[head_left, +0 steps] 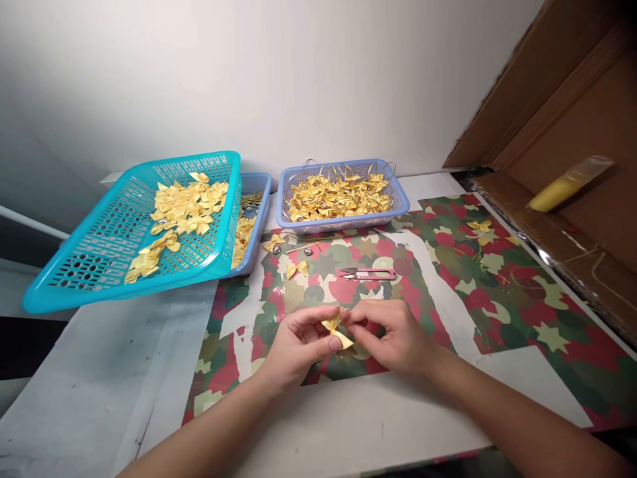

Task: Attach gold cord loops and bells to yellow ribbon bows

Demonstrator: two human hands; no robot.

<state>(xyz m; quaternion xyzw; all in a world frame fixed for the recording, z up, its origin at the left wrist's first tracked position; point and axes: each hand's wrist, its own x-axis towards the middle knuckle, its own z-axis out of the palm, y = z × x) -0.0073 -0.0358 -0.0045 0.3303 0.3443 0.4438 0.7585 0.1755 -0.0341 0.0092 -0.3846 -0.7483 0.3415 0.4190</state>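
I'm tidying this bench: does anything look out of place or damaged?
The turquoise basket looks askew, overlapping a blue basket and seemingly jutting past the left edge of the table. One yellow bow lies apart at far right. The patterned covering looks worn, with ragged pale patches.

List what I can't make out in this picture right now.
Head view: part of the yellow bow, hidden by the left hand.
Head view: whatever the right hand may hold, hidden by its fingers and too small to tell.
Head view: part of the left blue basket, covered by the turquoise basket.
Head view: left forearm, cut off by the bottom edge.
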